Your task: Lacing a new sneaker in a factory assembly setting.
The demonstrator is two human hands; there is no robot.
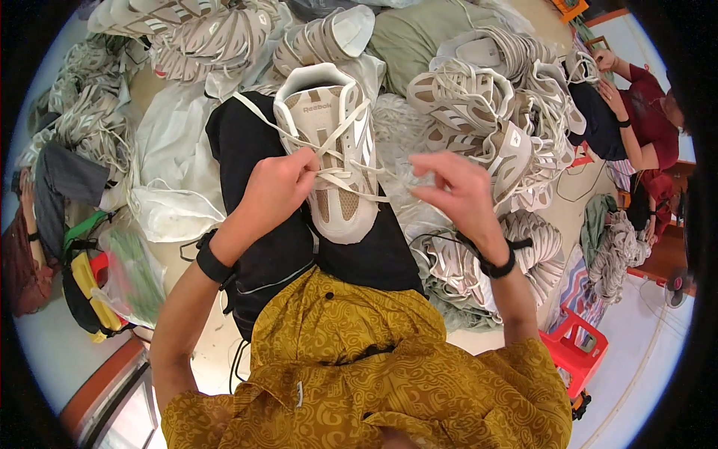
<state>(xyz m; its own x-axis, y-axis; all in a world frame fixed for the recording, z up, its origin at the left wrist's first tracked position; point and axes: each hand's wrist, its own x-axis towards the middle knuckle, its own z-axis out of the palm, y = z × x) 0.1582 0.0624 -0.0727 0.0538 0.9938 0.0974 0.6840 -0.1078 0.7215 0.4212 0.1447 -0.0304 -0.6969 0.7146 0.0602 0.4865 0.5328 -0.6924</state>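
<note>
A beige and white sneaker [345,224] rests upright on my black-trousered lap, its toe pointing toward me. Cream shoelace [338,176] crosses its tongue loosely, and one length trails off beyond the upper left of the collar. At the left side of the lacing, my left hand [280,187] is closed in a pinch on the lace; its fingertips are partly hidden. My right hand [458,187] hovers to the right of the shoe, slightly blurred. Its thumb and forefinger are curled but apart, and I see nothing between them.
Stacked sneaker uppers [479,97] lie at the right, with more bundles [217,37] at the far left. White plastic sheeting [176,150] spreads on the left. A red stool [576,352] stands at the lower right. Another person [651,112] sits at the right, handling a shoe.
</note>
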